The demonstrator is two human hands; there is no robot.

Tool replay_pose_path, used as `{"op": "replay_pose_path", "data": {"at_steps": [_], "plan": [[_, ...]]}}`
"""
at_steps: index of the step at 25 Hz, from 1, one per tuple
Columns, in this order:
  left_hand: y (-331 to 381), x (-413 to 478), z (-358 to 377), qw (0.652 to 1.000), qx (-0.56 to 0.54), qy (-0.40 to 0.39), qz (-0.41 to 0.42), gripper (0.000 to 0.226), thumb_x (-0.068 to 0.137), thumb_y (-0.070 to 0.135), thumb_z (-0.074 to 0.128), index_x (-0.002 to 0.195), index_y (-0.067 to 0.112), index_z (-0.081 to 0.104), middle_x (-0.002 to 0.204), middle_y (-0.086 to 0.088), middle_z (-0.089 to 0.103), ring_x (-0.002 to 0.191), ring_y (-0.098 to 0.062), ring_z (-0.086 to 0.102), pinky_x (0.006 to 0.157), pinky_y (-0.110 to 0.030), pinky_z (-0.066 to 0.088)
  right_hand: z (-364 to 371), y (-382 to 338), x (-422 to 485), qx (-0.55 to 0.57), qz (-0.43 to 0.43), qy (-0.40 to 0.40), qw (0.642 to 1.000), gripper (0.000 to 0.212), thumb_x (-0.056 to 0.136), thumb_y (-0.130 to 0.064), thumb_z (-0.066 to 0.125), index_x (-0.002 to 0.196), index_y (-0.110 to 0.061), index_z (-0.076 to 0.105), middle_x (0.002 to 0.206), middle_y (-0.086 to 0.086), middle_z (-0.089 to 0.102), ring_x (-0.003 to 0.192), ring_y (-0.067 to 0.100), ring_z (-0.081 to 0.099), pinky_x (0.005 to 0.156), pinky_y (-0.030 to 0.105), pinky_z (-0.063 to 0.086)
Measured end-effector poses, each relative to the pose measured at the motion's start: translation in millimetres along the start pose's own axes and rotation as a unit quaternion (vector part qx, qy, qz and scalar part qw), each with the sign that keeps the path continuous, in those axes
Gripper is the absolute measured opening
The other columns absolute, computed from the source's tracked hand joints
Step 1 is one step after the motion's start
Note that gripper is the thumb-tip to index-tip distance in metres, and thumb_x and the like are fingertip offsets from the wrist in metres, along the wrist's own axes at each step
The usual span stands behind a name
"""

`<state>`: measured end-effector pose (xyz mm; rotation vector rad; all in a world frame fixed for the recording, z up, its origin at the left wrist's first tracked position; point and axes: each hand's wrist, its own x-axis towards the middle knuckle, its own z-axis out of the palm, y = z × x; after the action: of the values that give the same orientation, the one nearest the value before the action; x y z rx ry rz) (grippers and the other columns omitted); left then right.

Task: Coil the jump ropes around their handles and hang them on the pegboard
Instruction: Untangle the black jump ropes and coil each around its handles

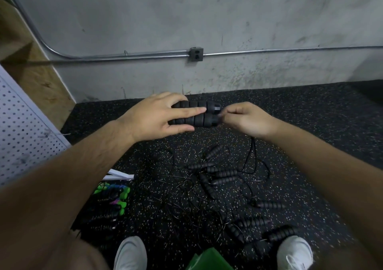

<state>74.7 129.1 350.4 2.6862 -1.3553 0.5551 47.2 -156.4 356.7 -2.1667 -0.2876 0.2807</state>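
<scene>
My left hand (159,114) grips two black ribbed jump-rope handles (209,114) held side by side, their caps pointing right. My right hand (246,118) pinches the thin black rope at the handles' cap ends. The rope (253,151) hangs from that hand down to the floor. On the speckled black floor below lie several loose black handles (221,174) tangled with thin black ropes. A white pegboard (22,129) leans at the left edge.
A heap of green, purple and black handled ropes (112,199) lies at the lower left. My white shoes (130,253) stand at the bottom, a green object (207,259) between them. A grey concrete wall with conduit and an outlet (195,54) is ahead.
</scene>
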Motion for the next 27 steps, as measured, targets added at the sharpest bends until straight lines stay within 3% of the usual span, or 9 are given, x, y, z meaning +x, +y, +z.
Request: {"op": "replay_pose_path", "data": {"at_steps": [2, 5, 8, 12, 15, 19, 22, 25, 27], "plan": [[3, 5, 3, 1.000, 0.012, -0.011, 0.008, 0.054, 0.096, 0.067, 0.037, 0.148, 0.052, 0.038, 0.134, -0.006, 0.057, 0.112, -0.024, 0.057, 0.092, -0.040, 0.051, -1, -7, -6, 0.019, 0.018, 0.027, 0.999, 0.035, 0.095, -0.036, 0.060, 0.063, -0.027, 0.069, 0.054, -0.013, 0.048, 0.049, 0.008, 0.040, 0.062, 0.031, 0.031], [6, 11, 12, 0.999, 0.028, -0.002, 0.022, 0.055, 0.096, 0.065, 0.040, 0.149, 0.054, 0.033, 0.130, -0.008, 0.058, 0.108, -0.025, 0.059, 0.088, -0.042, 0.055, 4, -11, -13, -0.069, 0.011, 0.083, 0.994, 0.038, 0.091, -0.050, 0.065, 0.081, -0.015, 0.076, 0.054, -0.008, 0.052, 0.048, 0.007, 0.045, 0.058, 0.029, 0.036], [12, 16, 19, 0.998, 0.054, 0.003, 0.035, 0.058, 0.096, 0.068, 0.036, 0.150, 0.052, 0.027, 0.128, -0.009, 0.060, 0.104, -0.026, 0.061, 0.085, -0.041, 0.055, 6, -12, -18, -0.149, -0.026, 0.129, 0.980, 0.028, 0.091, -0.044, 0.067, 0.085, -0.018, 0.075, 0.068, -0.007, 0.065, 0.058, 0.009, 0.055, 0.058, 0.028, 0.044], [17, 19, 25, 0.998, 0.063, -0.013, -0.008, 0.085, 0.093, 0.079, 0.022, 0.160, 0.028, 0.013, 0.132, -0.007, 0.059, 0.112, -0.025, 0.059, 0.095, -0.044, 0.054, 8, -16, -26, -0.276, -0.098, 0.166, 0.941, 0.018, 0.094, -0.036, 0.061, 0.094, -0.020, 0.069, 0.086, -0.006, 0.064, 0.077, 0.015, 0.059, 0.067, 0.033, 0.049], [20, 23, 28, 0.998, 0.044, -0.018, -0.050, 0.096, 0.091, 0.080, 0.021, 0.158, 0.012, 0.027, 0.137, -0.005, 0.057, 0.119, -0.025, 0.057, 0.102, -0.044, 0.049, -2, -19, -33, -0.305, -0.149, 0.135, 0.931, 0.017, 0.094, -0.029, 0.053, 0.097, -0.020, 0.067, 0.089, -0.006, 0.061, 0.081, 0.016, 0.058, 0.067, 0.031, 0.047], [24, 28, 30, 0.997, 0.067, -0.014, -0.022, 0.082, 0.091, 0.077, 0.030, 0.147, 0.019, 0.043, 0.128, 0.003, 0.059, 0.111, -0.020, 0.058, 0.093, -0.040, 0.051, -18, -19, -36, -0.362, -0.190, 0.104, 0.907, 0.022, 0.097, -0.025, 0.052, 0.110, -0.026, 0.070, 0.099, -0.012, 0.063, 0.087, 0.008, 0.056, 0.072, 0.028, 0.047], [33, 28, 28, 0.999, 0.052, -0.016, 0.001, 0.077, 0.090, 0.076, 0.035, 0.144, 0.023, 0.047, 0.125, 0.007, 0.059, 0.106, -0.017, 0.057, 0.091, -0.039, 0.050, -28, -18, -35, -0.299, -0.180, 0.109, 0.931, 0.017, 0.098, -0.023, 0.062, 0.109, -0.027, 0.074, 0.097, -0.019, 0.062, 0.087, 0.002, 0.056, 0.076, 0.022, 0.044], [50, 28, 20, 1.000, -0.013, -0.003, 0.021, 0.073, 0.091, 0.074, 0.040, 0.144, 0.024, 0.048, 0.124, 0.008, 0.059, 0.108, -0.016, 0.057, 0.095, -0.041, 0.049, -43, -9, -32, -0.100, -0.111, 0.118, 0.982, 0.012, 0.088, -0.021, 0.076, 0.099, -0.026, 0.077, 0.094, -0.018, 0.073, 0.092, -0.003, 0.065, 0.088, 0.017, 0.049], [65, 28, 12, 0.998, -0.055, 0.031, 0.020, 0.070, 0.092, 0.072, 0.045, 0.143, 0.024, 0.047, 0.124, 0.008, 0.059, 0.110, -0.016, 0.058, 0.096, -0.043, 0.050, -46, 1, -28, 0.021, -0.084, 0.115, 0.990, 0.013, 0.085, -0.016, 0.078, 0.096, -0.022, 0.078, 0.089, -0.012, 0.075, 0.087, 0.001, 0.068, 0.085, 0.019, 0.050]]}}
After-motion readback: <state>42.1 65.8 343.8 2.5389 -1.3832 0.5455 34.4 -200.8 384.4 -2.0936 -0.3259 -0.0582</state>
